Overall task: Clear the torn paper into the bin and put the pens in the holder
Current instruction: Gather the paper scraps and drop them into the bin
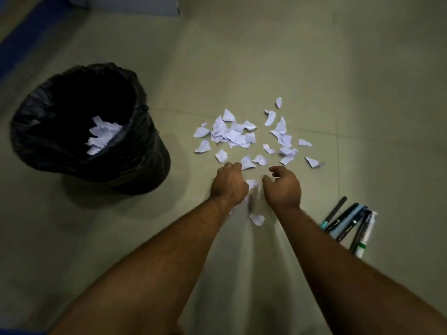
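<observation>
Several scraps of torn white paper (238,135) lie scattered on the grey floor ahead of me. A bin (145,151) lined with a black bag stands at the left, with torn paper pieces (101,136) inside it. My left hand (228,183) is curled at the near edge of the scatter; whether it holds paper I cannot see. My right hand (283,186) hovers beside it with fingers curved and apart. A few scraps (256,220) lie between my wrists. Several pens (348,224) lie bunched on the floor at the right.
The tiled floor (290,56) stretches beyond the scraps. A blue strip (21,42) runs along the far left, and a pale panel (135,6) stands at the top. No pen holder is in view.
</observation>
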`<state>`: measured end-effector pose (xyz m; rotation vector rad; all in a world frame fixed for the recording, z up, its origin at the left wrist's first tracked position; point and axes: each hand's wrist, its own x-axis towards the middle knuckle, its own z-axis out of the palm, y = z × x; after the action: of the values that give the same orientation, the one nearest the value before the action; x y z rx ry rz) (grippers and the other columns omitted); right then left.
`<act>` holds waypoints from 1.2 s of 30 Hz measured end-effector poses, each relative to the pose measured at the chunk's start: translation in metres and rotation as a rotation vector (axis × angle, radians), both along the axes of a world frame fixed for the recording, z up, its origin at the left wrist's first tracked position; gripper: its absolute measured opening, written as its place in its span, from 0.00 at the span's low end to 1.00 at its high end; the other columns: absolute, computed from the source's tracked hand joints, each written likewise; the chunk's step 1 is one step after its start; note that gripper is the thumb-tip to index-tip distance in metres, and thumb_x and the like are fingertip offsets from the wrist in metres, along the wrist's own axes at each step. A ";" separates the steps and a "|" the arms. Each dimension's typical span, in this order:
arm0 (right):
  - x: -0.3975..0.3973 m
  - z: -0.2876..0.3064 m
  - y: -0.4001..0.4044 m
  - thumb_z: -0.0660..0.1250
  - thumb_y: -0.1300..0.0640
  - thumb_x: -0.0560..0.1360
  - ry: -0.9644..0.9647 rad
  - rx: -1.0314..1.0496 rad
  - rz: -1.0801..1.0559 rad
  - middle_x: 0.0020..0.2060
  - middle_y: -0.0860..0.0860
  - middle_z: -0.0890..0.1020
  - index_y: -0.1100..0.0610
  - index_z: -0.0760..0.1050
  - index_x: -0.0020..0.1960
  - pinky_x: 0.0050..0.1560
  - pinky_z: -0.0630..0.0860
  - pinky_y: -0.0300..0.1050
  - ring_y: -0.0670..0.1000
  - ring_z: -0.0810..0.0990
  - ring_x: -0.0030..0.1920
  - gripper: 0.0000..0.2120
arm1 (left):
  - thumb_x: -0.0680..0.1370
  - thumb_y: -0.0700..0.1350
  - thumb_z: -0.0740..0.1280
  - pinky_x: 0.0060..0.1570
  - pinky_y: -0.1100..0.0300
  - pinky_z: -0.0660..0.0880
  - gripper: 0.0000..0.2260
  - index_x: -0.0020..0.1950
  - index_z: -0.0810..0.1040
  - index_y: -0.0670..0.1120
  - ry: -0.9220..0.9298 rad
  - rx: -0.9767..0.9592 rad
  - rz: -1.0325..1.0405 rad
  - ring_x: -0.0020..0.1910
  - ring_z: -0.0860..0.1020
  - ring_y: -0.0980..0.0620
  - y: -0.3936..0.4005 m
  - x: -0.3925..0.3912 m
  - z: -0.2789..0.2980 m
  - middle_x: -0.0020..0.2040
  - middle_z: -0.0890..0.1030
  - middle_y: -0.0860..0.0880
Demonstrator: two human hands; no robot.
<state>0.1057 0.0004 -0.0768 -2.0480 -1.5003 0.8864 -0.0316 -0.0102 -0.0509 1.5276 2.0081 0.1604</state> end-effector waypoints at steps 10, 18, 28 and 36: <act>0.046 -0.077 0.015 0.62 0.41 0.75 -0.500 0.200 -0.092 0.71 0.62 0.70 0.61 0.69 0.70 0.72 0.62 0.60 0.64 0.67 0.72 0.32 | 0.71 0.42 0.64 0.48 0.49 0.75 0.19 0.61 0.77 0.44 0.170 0.370 -0.336 0.52 0.77 0.39 0.067 0.041 -0.047 0.54 0.79 0.42; 0.045 -0.078 0.022 0.56 0.40 0.77 -0.583 0.111 -0.038 0.76 0.61 0.63 0.61 0.61 0.77 0.77 0.52 0.59 0.63 0.58 0.77 0.35 | 0.71 0.45 0.63 0.52 0.49 0.75 0.20 0.62 0.79 0.45 0.025 0.533 -0.817 0.56 0.79 0.43 0.155 0.118 -0.065 0.58 0.81 0.45; 0.045 -0.073 0.025 0.53 0.38 0.79 -0.584 0.031 -0.023 0.78 0.60 0.60 0.60 0.60 0.78 0.78 0.51 0.59 0.62 0.56 0.78 0.35 | 0.79 0.49 0.53 0.58 0.50 0.71 0.20 0.60 0.80 0.45 0.213 0.506 -1.136 0.62 0.77 0.41 0.200 0.133 -0.081 0.67 0.77 0.42; 0.044 -0.073 0.024 0.53 0.39 0.79 -0.623 0.012 -0.016 0.78 0.61 0.59 0.61 0.60 0.78 0.77 0.53 0.60 0.63 0.57 0.78 0.34 | 0.75 0.48 0.62 0.49 0.51 0.71 0.10 0.45 0.81 0.44 0.152 0.612 -0.932 0.45 0.78 0.43 0.165 0.059 -0.067 0.44 0.81 0.45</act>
<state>0.1499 0.0243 -0.1493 -2.4549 -1.7693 0.2221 0.0269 0.1545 -0.1177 2.7651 1.1813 0.2908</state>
